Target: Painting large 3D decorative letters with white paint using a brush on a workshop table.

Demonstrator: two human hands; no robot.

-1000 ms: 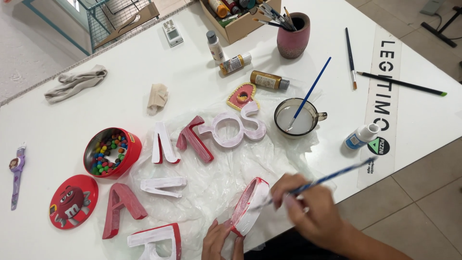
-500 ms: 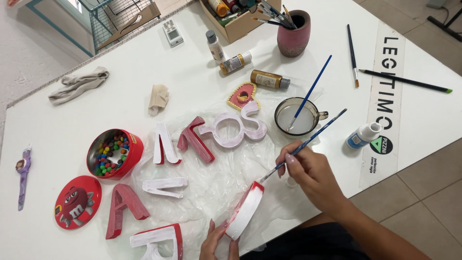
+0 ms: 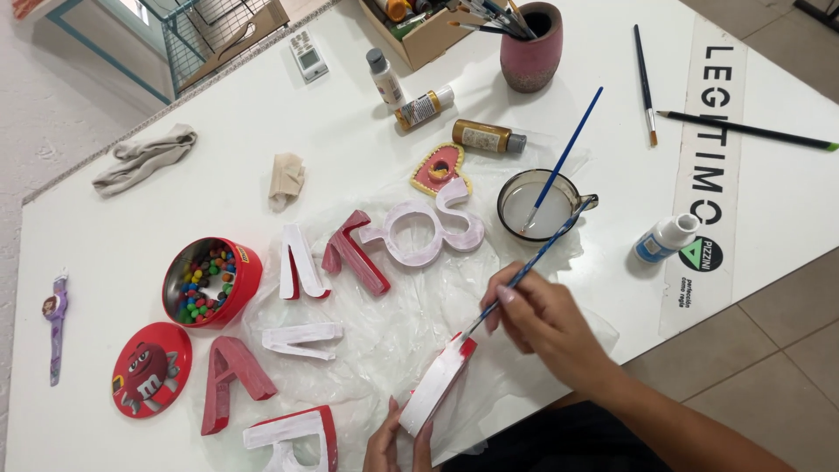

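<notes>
My left hand at the bottom edge holds a red block letter on its side, its edge coated white. My right hand grips a thin blue-handled paintbrush, whose tip touches the letter's upper end. Both rest over a crumpled clear plastic sheet. On the sheet lie several other red and white-painted letters, some upright, some flat.
A glass cup of cloudy water with a blue brush stands just beyond my right hand. A red tin of coloured candies and its lid sit left. Paint bottles, a brush pot, loose brushes, rags and a wristwatch lie around.
The right hand lifted the brush from lying low across the letter to pointing up-right, tip at the letter's top end. The left hand tilted the letter more upright.
</notes>
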